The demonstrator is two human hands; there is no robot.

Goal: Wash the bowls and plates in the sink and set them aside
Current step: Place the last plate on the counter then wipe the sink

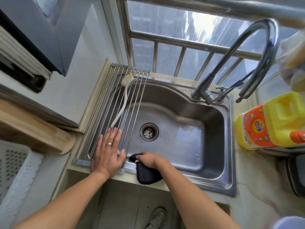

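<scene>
The sink (189,103) is made of shiny grey metal with smooth, rounded walls and a flat bottom. In the middle of the bottom sits a round drain (149,131) with little holes in it. No bowls or plates show in the basin.

Over the left side of the sink lies a rack (105,103) made of thin, straight metal rods set side by side, with grey end strips. A white brush (123,100) with a long, bent plastic handle and pale bristles rests on the rods.

The left hand (108,152) lies flat on the near end of the rack, with its fingers straight and spread. A thin ring is on one finger. The right hand (149,160) is at the front edge of the sink, just beside the left hand. Its fingers are curled around a dark cloth (146,173). The cloth looks soft and thick, and part of it hangs over the front rim.

At the back of the sink stands a tall metal tap (257,52) that curves up and over like a hook. Behind it is a window with grey metal bars (179,58).

To the right, on the pale counter, is a big yellow plastic bottle (270,123) with an orange label and an orange cap. To the left are a light brown wooden board (33,129) with a rounded corner and a white plastic basket (14,172) full of small holes. Down below, on the grey floor, the tip of a shoe (156,215) shows.
</scene>
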